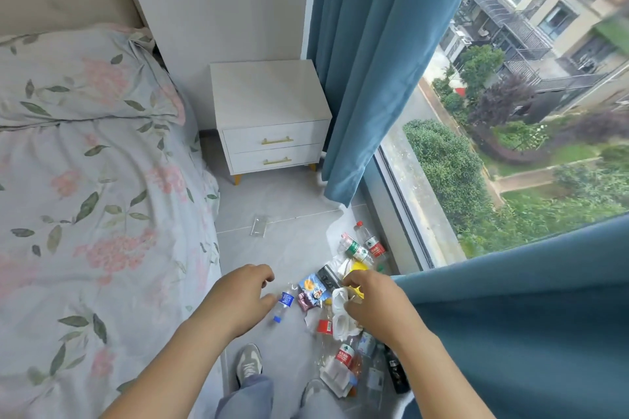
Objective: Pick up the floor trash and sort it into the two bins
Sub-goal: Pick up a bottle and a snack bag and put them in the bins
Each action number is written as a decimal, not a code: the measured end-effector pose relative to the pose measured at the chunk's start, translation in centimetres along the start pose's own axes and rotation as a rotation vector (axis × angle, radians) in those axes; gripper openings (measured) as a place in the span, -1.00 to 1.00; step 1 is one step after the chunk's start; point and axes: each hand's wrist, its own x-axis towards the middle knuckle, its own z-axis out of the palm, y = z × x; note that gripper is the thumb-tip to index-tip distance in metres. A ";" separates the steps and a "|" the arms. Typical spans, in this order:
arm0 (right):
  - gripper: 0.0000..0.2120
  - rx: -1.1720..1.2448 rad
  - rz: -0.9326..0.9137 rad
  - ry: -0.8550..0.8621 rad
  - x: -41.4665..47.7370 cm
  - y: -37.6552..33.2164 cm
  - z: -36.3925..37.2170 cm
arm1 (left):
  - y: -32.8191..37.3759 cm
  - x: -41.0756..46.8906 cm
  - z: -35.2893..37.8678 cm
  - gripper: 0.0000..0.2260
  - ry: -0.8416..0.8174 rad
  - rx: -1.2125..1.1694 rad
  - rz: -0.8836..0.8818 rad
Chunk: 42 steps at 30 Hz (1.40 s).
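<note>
Trash lies scattered on the grey floor beside the window. My right hand (371, 303) is closed on a crumpled white tissue (340, 315) above the pile. My left hand (243, 292) hovers with fingers curled and apart, holding nothing, just left of a small clear bottle with a blue label (284, 304). A colourful snack wrapper (315, 291) lies between my hands. Two bottles with red-and-green labels (366, 245) lie farther off by the window. More bottles, one with a red label (345, 355), and white paper sit near my feet. No bin is in view.
A bed with a floral cover (102, 197) fills the left side. A white nightstand (269, 116) stands at the far wall. Blue curtains (510, 333) hang on the right by the window. A clear plastic piece (259, 226) lies alone on the floor.
</note>
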 end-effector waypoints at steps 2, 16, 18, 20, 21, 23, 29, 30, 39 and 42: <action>-0.62 -0.006 0.020 -0.009 1.9 0.3 0.6 | -1.1 1.8 0.5 -0.71 -0.015 -0.001 -0.018; -0.63 -0.092 0.011 -0.100 20.7 7.6 11.6 | -9.7 18.1 14.3 -0.72 -0.067 -0.059 -0.210; -0.63 -0.107 0.001 -0.116 23.8 9.4 14.8 | -11.5 21.0 17.6 -0.72 -0.079 -0.057 -0.231; -0.63 -0.111 0.004 -0.121 26.9 11.1 18.3 | -13.4 23.9 21.2 -0.71 -0.087 -0.052 -0.253; -0.64 -0.106 0.010 -0.117 28.4 12.1 20.1 | -14.5 25.5 23.1 -0.70 -0.092 -0.044 -0.259; -0.66 -0.093 0.023 -0.100 31.4 14.0 23.9 | -16.5 28.5 26.9 -0.68 -0.120 -0.019 -0.262; -0.62 -0.084 0.045 -0.067 39.7 19.9 35.7 | -24.2 37.1 37.4 -0.62 -0.115 0.044 -0.228; -0.61 -0.088 0.044 -0.061 40.9 20.9 37.5 | -25.3 38.6 39.0 -0.60 -0.116 0.033 -0.217; -0.50 -0.063 -0.064 0.027 49.9 26.4 48.1 | -31.4 47.0 48.2 -0.48 0.008 -0.180 -0.119; -0.49 -0.003 -0.090 0.068 50.2 27.3 50.0 | -31.2 46.2 50.3 -0.45 0.029 -0.121 -0.069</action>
